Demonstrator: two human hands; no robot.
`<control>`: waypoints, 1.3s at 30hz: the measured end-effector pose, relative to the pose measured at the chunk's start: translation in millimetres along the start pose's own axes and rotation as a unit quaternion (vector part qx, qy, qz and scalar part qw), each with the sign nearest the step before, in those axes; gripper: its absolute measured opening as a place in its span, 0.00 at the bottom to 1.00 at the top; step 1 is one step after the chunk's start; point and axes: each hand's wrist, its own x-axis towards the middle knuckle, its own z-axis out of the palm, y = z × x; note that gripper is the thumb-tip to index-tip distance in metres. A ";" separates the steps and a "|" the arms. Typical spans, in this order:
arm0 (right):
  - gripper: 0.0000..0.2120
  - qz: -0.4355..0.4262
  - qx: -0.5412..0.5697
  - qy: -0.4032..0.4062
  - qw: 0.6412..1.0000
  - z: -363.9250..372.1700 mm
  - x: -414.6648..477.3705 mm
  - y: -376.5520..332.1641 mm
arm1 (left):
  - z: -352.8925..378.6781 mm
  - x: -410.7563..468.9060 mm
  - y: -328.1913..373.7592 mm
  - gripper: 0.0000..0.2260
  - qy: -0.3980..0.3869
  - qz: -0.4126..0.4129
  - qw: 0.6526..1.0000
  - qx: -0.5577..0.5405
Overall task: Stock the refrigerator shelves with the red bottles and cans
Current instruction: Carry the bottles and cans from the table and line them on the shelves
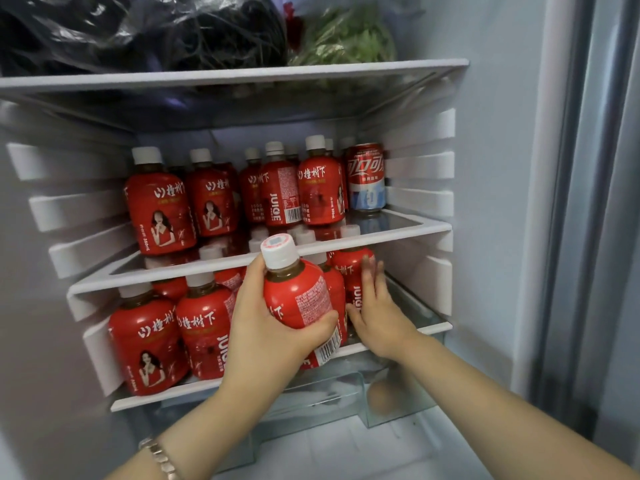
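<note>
Red bottle, full, likely slick: left hand grips its middle; right hand, fingers straight, touches a shelved bottle.

Middle shelf lying bare in front of cola can. Left of can, bottles crowding it. Below can, right hand filling lower shelf's open corner.
</note>
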 end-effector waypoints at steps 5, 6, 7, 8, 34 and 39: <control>0.41 0.000 0.040 -0.040 0.998 -26.0 0.3 -9.4 | -6.5 0.5 -3.0 0.38 -0.010 -0.003 1.000 0.018; 0.32 0.001 0.130 0.022 0.991 -29.6 -6.0 -17.4 | -6.1 -0.8 -2.7 0.38 -0.014 -0.003 1.000 0.022; 0.23 0.004 0.235 0.091 0.968 -33.0 -13.0 -27.4 | -4.9 -0.9 -2.6 0.37 -0.018 -0.002 0.999 0.026; 0.15 -0.002 0.338 0.143 0.930 -37.1 -23.0 -38.8 | -2.2 -2.4 -2.1 0.37 -0.024 -0.003 0.999 0.029; 0.09 0.005 0.301 0.197 0.933 -29.2 -10.6 -30.7 | 10.9 15.8 -57.5 0.26 0.004 0.216 0.824 0.524; 0.18 0.074 0.501 0.140 0.851 -24.0 9.0 -14.2 | 10.2 18.5 -67.4 0.27 0.023 0.259 0.813 0.521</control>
